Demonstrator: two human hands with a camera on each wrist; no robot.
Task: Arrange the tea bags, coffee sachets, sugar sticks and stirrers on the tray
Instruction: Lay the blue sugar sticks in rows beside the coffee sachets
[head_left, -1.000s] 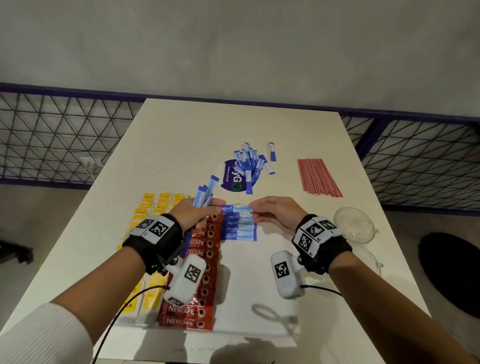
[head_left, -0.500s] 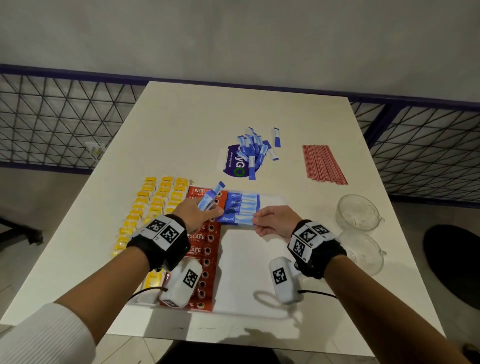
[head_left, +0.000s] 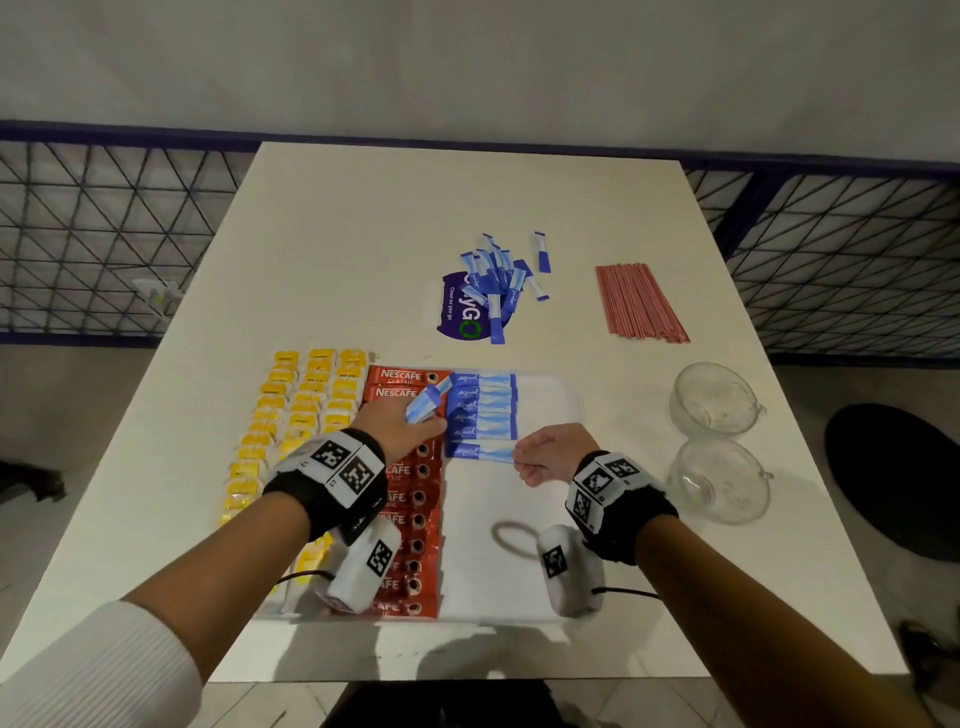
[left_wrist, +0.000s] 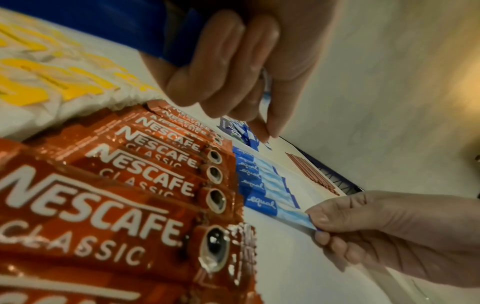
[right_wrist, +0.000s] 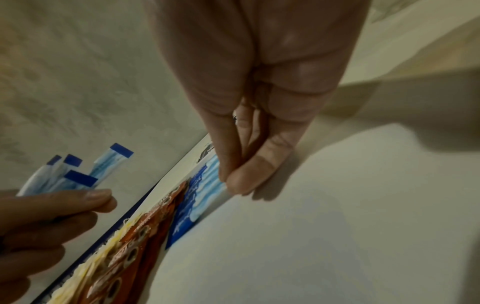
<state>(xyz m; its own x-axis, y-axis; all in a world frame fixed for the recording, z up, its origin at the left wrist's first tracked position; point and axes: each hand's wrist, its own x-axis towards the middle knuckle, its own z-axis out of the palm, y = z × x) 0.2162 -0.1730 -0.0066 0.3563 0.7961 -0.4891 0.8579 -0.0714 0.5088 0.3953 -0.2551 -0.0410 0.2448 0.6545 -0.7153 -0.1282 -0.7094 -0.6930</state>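
Your right hand (head_left: 553, 453) pinches the end of the nearest sugar stick (head_left: 480, 452), which lies on the tray (head_left: 550, 400) beside the coffee sachets (head_left: 410, 499). Your left hand (head_left: 400, 428) grips a bundle of sugar sticks (head_left: 427, 405) above those sachets.

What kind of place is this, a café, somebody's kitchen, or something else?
Probably a staged recording spot rather than a café: a plain white table against a bare wall, with wire mesh fencing behind it. Both hands wear wrist cameras with printed markers, which suggests the tray arranging is being filmed for data.
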